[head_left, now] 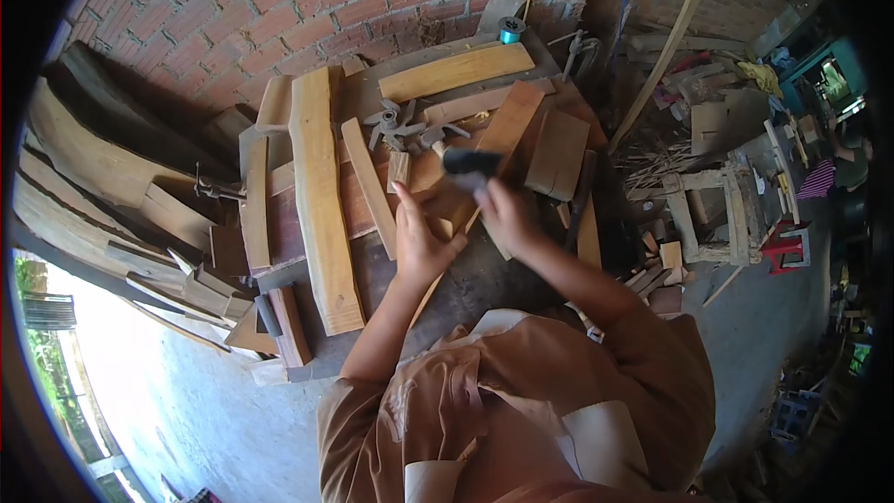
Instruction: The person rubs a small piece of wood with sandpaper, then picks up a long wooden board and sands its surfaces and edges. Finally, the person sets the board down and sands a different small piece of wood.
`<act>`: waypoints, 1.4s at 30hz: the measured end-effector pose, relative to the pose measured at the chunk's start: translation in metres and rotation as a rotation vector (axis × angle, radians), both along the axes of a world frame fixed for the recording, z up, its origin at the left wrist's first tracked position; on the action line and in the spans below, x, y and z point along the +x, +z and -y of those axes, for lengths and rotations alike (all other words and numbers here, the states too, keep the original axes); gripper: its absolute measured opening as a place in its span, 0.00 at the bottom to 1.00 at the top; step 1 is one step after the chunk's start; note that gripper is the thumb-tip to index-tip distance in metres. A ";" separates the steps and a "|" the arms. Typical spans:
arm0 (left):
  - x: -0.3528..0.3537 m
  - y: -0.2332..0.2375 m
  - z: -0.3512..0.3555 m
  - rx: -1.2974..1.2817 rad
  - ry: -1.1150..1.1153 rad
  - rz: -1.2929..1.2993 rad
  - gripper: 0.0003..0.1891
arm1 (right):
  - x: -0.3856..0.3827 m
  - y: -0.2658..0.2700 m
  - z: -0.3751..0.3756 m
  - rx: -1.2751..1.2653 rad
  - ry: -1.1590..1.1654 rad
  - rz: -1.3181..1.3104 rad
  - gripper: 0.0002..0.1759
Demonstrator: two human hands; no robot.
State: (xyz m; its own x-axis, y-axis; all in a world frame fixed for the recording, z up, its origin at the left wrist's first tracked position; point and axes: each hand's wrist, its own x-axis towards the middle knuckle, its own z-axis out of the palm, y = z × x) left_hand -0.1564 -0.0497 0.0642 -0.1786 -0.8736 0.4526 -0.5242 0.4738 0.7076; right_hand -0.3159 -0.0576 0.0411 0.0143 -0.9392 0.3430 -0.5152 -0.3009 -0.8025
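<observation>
Two grips above bench (484, 278): my right grip (511, 221) closed around blurred dark tool (471, 164); left grip (425, 240) beside small wooden block (399, 169), cannot tell if holding. Best: short, controlled strokes, left fingers outside tool's path.

"What runs along the left part of the flat dark wooden worktop (489, 279)?"
"A long yellow-brown wooden plank (321, 196), front to back. The narrow straight light-wood strip (370, 188) lies just right of it."
"And the small tan rectangular wood block (399, 170)?"
"Right of the strip, before the grey spiky metal piece (396, 127)."
"Farther back?"
"A curved yellow wooden board (456, 72), then the round teal spool (510, 30). Behind the worktop is the flat red brick wall (326, 0)."
"Beside the worktop?"
"Curved brown wooden planks (102, 186) left, an angular pale wooden frame (734, 210) right."
</observation>
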 end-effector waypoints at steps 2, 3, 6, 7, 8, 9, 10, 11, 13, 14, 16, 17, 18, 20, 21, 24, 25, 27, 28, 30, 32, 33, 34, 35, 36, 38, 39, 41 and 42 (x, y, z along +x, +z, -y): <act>0.006 -0.006 0.001 0.036 -0.006 -0.084 0.59 | 0.017 0.011 -0.014 -0.269 0.137 0.154 0.08; 0.010 -0.013 0.001 0.073 -0.019 -0.088 0.59 | 0.004 -0.011 -0.011 -0.225 0.102 0.015 0.07; 0.013 -0.001 0.000 0.027 -0.025 -0.019 0.61 | -0.030 -0.038 0.026 0.050 -0.124 -0.081 0.07; 0.012 -0.002 0.001 0.035 -0.030 -0.039 0.61 | -0.040 -0.041 0.039 0.059 -0.133 -0.163 0.08; 0.010 0.000 0.001 0.006 -0.020 -0.042 0.61 | -0.046 -0.042 0.047 0.067 -0.141 -0.244 0.08; 0.009 0.000 0.001 0.006 -0.015 -0.057 0.60 | -0.046 -0.038 0.044 0.167 -0.089 -0.293 0.08; 0.010 -0.002 0.003 0.005 -0.004 -0.077 0.60 | -0.045 -0.044 0.043 0.154 -0.065 -0.296 0.08; 0.012 -0.003 0.004 -0.007 0.027 -0.083 0.60 | -0.045 -0.057 0.044 0.080 -0.079 -0.218 0.08; 0.020 -0.005 0.003 0.126 -0.027 -0.140 0.61 | -0.043 -0.064 0.043 -0.007 -0.078 -0.095 0.08; 0.022 -0.006 0.002 0.126 0.004 -0.144 0.61 | -0.042 -0.064 0.042 -0.007 -0.048 -0.098 0.08; 0.024 -0.008 0.001 0.081 0.069 -0.063 0.62 | -0.040 -0.059 0.039 0.021 -0.060 -0.082 0.10; 0.023 -0.010 0.000 0.100 0.089 -0.136 0.60 | -0.042 -0.066 0.040 0.030 -0.059 -0.079 0.11; 0.026 -0.010 -0.001 0.102 0.106 -0.137 0.60 | -0.041 -0.067 0.039 0.032 -0.042 -0.079 0.11; 0.032 -0.008 0.000 0.318 0.005 -0.038 0.54 | -0.040 -0.067 0.039 0.042 -0.038 -0.065 0.11; 0.036 -0.012 0.000 0.354 -0.011 -0.103 0.49 | -0.041 -0.070 0.041 0.053 -0.039 -0.091 0.12; 0.041 -0.021 -0.006 0.563 -0.040 -0.447 0.46 | -0.041 -0.075 0.043 0.064 -0.034 -0.099 0.12; 0.046 -0.037 -0.003 0.547 -0.026 -0.410 0.43 | -0.041 -0.077 0.043 0.073 -0.033 -0.128 0.12; 0.051 -0.052 -0.005 0.559 0.018 -0.486 0.42 | -0.040 -0.074 0.042 0.096 -0.015 -0.133 0.12; 0.053 -0.052 -0.007 0.575 0.041 -0.559 0.41 | -0.038 -0.070 0.040 0.124 -0.017 -0.139 0.13; 0.059 -0.047 -0.014 0.675 0.081 -0.684 0.38 | -0.035 -0.068 0.038 0.112 -0.003 -0.145 0.13; 0.068 -0.043 -0.020 0.725 0.142 -0.875 0.40 | -0.037 -0.073 0.038 0.116 -0.024 -0.164 0.13; 0.074 -0.047 -0.024 0.765 0.114 -0.976 0.38 | -0.038 -0.077 0.039 0.020 -0.022 -0.216 0.14; 0.080 -0.050 -0.027 0.760 0.127 -0.982 0.38 | -0.039 -0.081 0.039 0.021 -0.007 -0.216 0.14; 0.086 -0.052 -0.030 0.778 0.154 -1.060 0.38 | -0.040 -0.084 0.039 0.018 -0.017 -0.226 0.15; 0.092 -0.054 -0.033 0.793 0.180 -1.140 0.38 | -0.039 -0.084 0.039 0.014 -0.027 -0.235 0.15; 0.109 -0.062 -0.037 0.766 0.210 -1.178 0.35 | -0.038 -0.080 0.036 0.039 -0.001 -0.253 0.15; 0.118 -0.062 -0.038 0.705 0.266 -1.243 0.34 | -0.036 -0.076 0.035 0.002 0.014 -0.260 0.14; 0.129 -0.058 -0.035 0.556 0.387 -1.329 0.31 | -0.034 -0.074 0.034 -0.052 0.030 -0.263 0.15; 0.141 -0.052 -0.034 0.520 0.471 -1.268 0.31 | -0.034 -0.075 0.035 -0.061 0.046 -0.256 0.15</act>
